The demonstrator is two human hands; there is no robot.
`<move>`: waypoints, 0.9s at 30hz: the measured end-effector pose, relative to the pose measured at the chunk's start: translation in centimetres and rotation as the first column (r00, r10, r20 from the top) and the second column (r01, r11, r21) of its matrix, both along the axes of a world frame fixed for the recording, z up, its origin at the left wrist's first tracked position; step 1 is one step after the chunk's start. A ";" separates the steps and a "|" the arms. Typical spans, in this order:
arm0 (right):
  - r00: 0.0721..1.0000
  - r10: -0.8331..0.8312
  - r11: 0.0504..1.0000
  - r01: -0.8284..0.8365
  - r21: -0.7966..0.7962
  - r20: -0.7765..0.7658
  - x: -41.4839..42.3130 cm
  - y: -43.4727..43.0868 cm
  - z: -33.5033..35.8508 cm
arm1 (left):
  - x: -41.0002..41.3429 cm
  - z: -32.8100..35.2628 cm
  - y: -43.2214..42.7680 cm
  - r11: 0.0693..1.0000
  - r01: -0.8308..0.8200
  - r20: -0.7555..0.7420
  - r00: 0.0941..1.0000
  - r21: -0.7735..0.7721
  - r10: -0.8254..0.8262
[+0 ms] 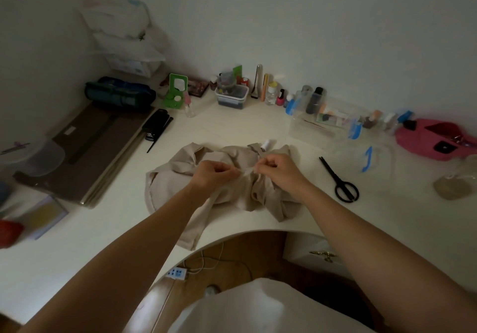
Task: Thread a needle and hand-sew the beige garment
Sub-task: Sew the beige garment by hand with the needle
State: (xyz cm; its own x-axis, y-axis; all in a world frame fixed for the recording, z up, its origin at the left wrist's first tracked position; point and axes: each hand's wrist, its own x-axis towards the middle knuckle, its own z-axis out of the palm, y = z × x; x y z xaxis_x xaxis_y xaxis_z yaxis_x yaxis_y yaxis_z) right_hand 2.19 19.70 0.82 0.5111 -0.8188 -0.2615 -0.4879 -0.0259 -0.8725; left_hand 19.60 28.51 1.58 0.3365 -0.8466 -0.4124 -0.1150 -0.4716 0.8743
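Where garment lies: beige garment crumpled mid-desk, one end hanging over the curved front edge.
Left hand: fingers curled, pinching pale strand above garment.
Right hand: pinching same strand's other end, near left.
Spool: white, at garment's far edge.
Scissors: black, right of garment, apart.

Pale sliver between the hands (blurred) too small for certainty

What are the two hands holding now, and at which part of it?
The left hand and right hand each pinch one end of a thin pale strand, likely thread, above the beige garment. Finer detail is too small to tell.
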 end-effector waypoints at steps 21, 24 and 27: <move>0.996 0.015 0.997 -0.022 0.077 0.088 0.0 0.4 -0.3 | 0.8 0.0 1.8 0.973 0.156 0.165 0.978 -0.168 -0.129; 0.995 0.021 0.997 -0.029 0.073 0.099 0.1 0.5 -0.3 | 0.4 -0.4 1.8 0.965 0.186 0.398 0.912 -0.186 -0.099; 0.994 0.017 0.998 -0.024 0.063 0.110 0.3 0.6 -0.2 | 0.0 -0.9 1.7 0.954 0.260 0.572 0.810 -0.146 -0.133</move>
